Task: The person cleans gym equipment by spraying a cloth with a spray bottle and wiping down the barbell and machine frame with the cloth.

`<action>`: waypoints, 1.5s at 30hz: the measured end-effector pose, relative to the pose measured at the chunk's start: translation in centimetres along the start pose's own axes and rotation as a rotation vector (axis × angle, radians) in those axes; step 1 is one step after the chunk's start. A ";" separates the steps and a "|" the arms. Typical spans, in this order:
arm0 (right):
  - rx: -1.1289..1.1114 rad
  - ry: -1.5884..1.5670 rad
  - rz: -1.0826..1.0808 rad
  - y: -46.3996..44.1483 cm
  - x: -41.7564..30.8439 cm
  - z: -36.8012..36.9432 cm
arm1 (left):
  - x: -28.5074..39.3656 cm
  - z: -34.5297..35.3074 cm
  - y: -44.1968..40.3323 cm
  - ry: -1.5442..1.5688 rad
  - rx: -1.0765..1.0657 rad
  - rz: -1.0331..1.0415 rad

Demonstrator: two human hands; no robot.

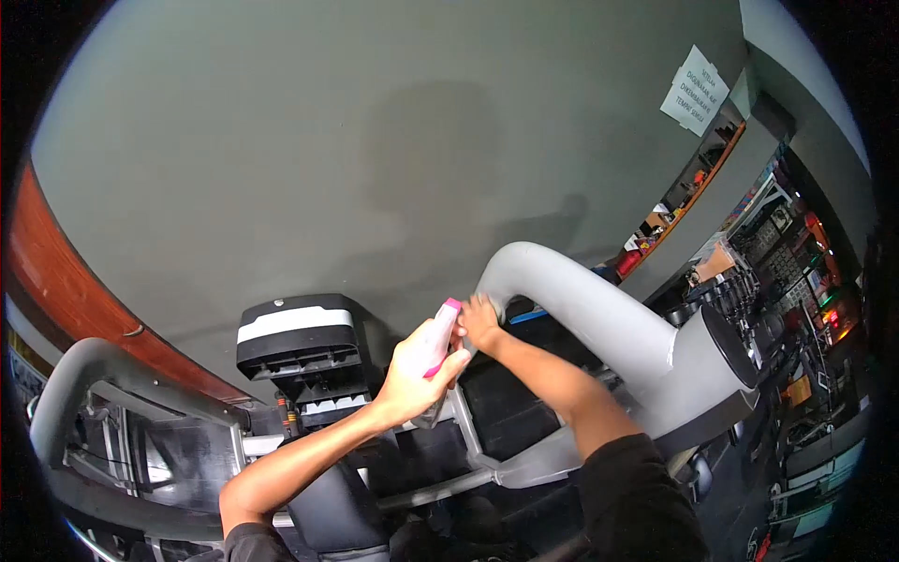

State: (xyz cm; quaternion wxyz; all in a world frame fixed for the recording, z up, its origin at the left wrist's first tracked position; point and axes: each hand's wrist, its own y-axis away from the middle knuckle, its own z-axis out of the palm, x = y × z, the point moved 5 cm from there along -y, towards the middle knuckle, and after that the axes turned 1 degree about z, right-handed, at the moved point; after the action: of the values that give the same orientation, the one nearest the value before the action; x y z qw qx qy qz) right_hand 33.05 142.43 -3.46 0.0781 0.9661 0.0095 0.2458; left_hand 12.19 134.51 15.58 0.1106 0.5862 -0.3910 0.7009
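Observation:
My left hand [412, 379] is wrapped around a spray bottle [438, 343] with a white and pink trigger head. Its body hangs below my palm, mostly hidden by the hand. Just beyond the nozzle, my right hand [480, 323] is at the near bend of a thick grey machine frame [581, 300]. The right fingers are smeared by motion, and I cannot make out whether they hold anything. A blue strip [527, 317] shows beside that hand, inside the curve of the frame.
A black and white machine housing [298, 342] stands against the grey wall [281, 169]. At left is another rounded grey frame [80, 375]. A black padded seat [339, 506] is below my left forearm. A shelf with small items [679, 201] and gym equipment lie to the right.

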 end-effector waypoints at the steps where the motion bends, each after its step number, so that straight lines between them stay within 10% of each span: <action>1: 0.258 0.186 -0.042 1.0 0.8 -3.6 | -0.2 0.1 0.1 0.055 -0.008 -0.104; 5: 0.458 0.263 0.024 1.0 7.0 -1.2 | -0.2 0.7 0.1 0.171 -0.002 -0.058; 14: -0.060 0.678 -0.334 1.7 5.5 2.2 | 0.0 1.1 0.6 0.160 -0.016 -0.025; 25: -0.533 0.941 -0.233 8.5 5.2 -2.6 | 1.7 5.4 0.2 0.313 -0.150 -0.047; 45: -0.491 0.369 -0.012 27.5 4.6 -13.9 | 5.6 10.4 1.9 0.301 -0.343 0.045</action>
State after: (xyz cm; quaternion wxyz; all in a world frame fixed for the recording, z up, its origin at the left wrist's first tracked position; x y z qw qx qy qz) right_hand 29.94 117.59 15.03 0.3077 0.8573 -0.0303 0.4115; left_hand 17.04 124.55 19.92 0.2500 0.4387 -0.4966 0.7060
